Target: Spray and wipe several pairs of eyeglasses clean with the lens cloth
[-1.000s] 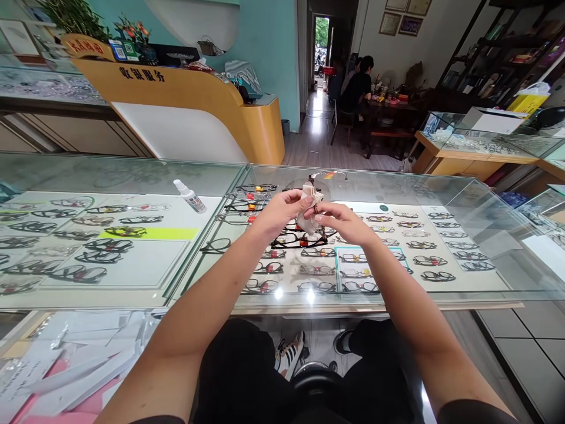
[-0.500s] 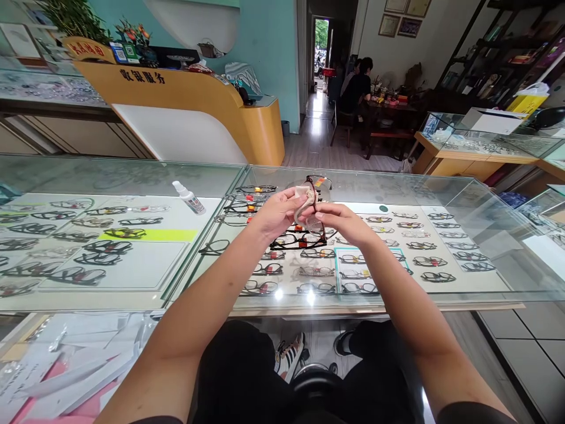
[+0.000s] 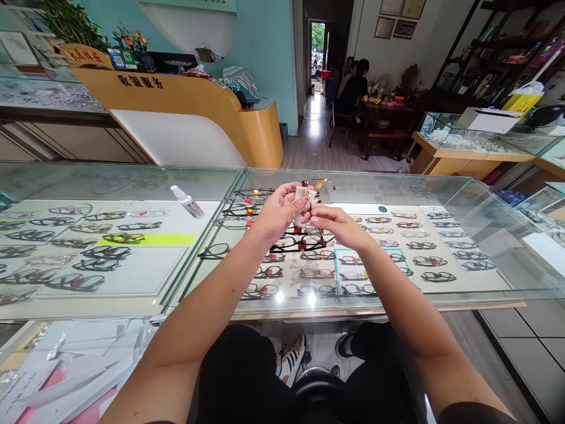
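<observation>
In the head view, a dark-rimmed pair of eyeglasses (image 3: pixel 310 207) is held up above the glass counter, turned on edge. My left hand (image 3: pixel 277 217) is closed on a pale cleaning cloth (image 3: pixel 304 194), pinching it around the upper part of the glasses. At the lower part of the frame, the fingers of my right hand (image 3: pixel 339 225) grip the rim. One dark temple stretches away at the top, near an orange tag. Cloth and fingers cover most of the lenses.
Rows of eyeglasses (image 3: pixel 318 273) lie inside the glass display case (image 3: pixel 481 259) beneath my hands. A white spray bottle (image 3: pixel 187 202) stands on the counter to the left. Papers (image 3: pixel 88 359) lie lower left. Farther back are a cashier desk (image 3: pixel 260 129) and a seated person (image 3: pixel 355 91).
The glasses have turned in my hands, and a lens that showed below the cloth is now mostly covered. My left fingers have shifted over the cloth. The view has tilted slightly.
</observation>
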